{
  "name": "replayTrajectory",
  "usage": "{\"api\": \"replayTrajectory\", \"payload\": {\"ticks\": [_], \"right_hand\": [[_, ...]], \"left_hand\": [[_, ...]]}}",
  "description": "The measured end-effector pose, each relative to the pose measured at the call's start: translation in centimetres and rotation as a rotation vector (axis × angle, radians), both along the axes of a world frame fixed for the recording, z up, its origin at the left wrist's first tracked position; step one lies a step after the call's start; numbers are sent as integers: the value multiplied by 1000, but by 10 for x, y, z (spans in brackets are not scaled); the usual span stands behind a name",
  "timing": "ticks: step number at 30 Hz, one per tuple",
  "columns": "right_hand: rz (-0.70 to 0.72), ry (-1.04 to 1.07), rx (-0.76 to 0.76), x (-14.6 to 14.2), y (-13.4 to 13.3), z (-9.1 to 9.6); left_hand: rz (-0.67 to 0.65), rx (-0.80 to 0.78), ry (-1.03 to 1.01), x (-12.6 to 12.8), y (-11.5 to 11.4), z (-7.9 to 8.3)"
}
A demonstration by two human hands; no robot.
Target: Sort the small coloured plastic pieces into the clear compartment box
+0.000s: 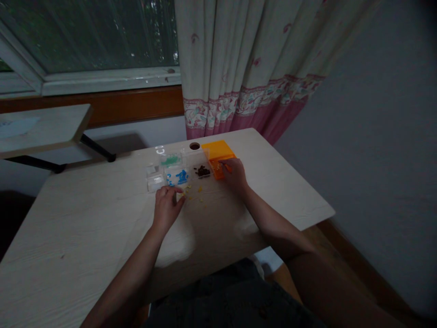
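My left hand [166,205] rests low over the table, thumb and forefinger closing on a small yellow piece [183,194]. Loose yellow pieces [200,188] lie scattered just right of its fingertips. My right hand [235,173] reaches into an open orange box [217,175], its fingers bent together over small yellowish bits inside; what they pinch is too small to tell. Left of that box, a clear box holds dark brown pieces [202,171]. Blue pieces [182,176] fill another clear box beyond my left hand, and green ones [171,159] lie in a box behind it.
The orange lid [218,149] lies open at the back. A round cable hole [194,146] is near the table's [102,218] rear edge. Clear boxes [155,182] stand at left. A raised shelf [44,130] occupies the left rear; a curtain [239,68] hangs behind.
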State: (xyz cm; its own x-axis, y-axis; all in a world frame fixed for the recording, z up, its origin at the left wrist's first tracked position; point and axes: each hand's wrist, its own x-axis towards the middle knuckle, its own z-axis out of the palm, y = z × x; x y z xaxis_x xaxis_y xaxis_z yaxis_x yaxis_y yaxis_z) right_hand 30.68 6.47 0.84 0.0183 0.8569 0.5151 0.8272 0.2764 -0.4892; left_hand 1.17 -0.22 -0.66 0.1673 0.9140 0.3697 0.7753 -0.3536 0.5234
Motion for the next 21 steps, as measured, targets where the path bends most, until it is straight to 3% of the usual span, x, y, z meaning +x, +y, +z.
{"api": "replayTrajectory", "payload": {"ticks": [14, 17, 21], "right_hand": [[111, 21, 92, -7, -3, 0], [227, -41, 156, -18, -11, 4], [527, -160, 190, -50, -34, 10]], "left_hand": [[-10, 9, 54, 4, -2, 5], [-27, 16, -45, 4, -1, 8], [-22, -72, -404, 7, 0, 10]]}}
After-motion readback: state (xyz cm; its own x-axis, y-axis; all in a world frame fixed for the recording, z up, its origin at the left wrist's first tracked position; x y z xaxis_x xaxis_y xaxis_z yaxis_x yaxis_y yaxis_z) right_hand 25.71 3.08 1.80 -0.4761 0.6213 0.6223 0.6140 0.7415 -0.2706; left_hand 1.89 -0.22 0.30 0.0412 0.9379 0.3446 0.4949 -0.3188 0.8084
